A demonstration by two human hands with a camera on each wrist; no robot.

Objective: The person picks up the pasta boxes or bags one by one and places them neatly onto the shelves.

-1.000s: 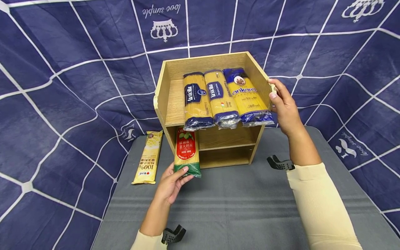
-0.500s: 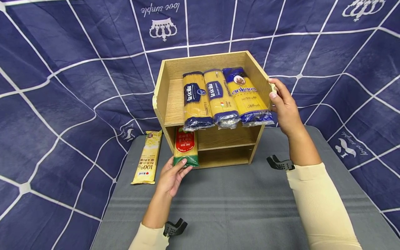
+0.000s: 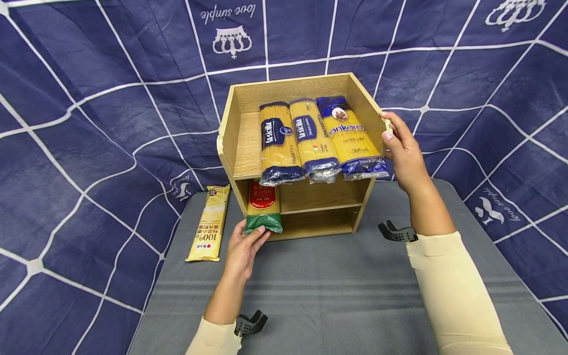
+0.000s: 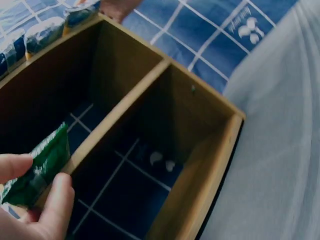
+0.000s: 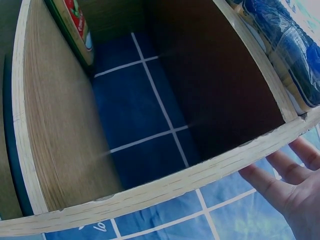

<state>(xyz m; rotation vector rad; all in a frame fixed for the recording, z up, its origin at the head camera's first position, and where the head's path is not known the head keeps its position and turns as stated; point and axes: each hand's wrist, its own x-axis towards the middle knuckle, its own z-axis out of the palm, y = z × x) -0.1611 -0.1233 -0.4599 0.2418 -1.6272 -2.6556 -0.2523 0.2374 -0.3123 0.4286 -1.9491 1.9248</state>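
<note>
My left hand [image 3: 243,250] pinches the green lower end of a red and green spaghetti pack [image 3: 264,209]. Most of that pack is inside the middle compartment at its left side, its far end hidden under the top board. In the left wrist view, thumb and fingers hold the green wrapper [image 4: 50,157] at the compartment's opening. My right hand [image 3: 405,155] grips the right side panel of the wooden shelf [image 3: 248,143] near its front corner. Three spaghetti packs lie side by side on the top board: two La Sicilia [image 3: 279,140] [image 3: 314,138] and a blue Ankara one [image 3: 350,135].
A yellow pasta pack [image 3: 208,224] lies on the grey cloth [image 3: 328,291] left of the shelf. The lower compartment [image 3: 319,224] is under the middle one. Blue curtain [image 3: 133,59] with white lines stands behind and at both sides.
My left hand has pushed the red and green spaghetti pack further back into the middle compartment, so less of it sticks out. My right hand stays on the shelf's side panel.
</note>
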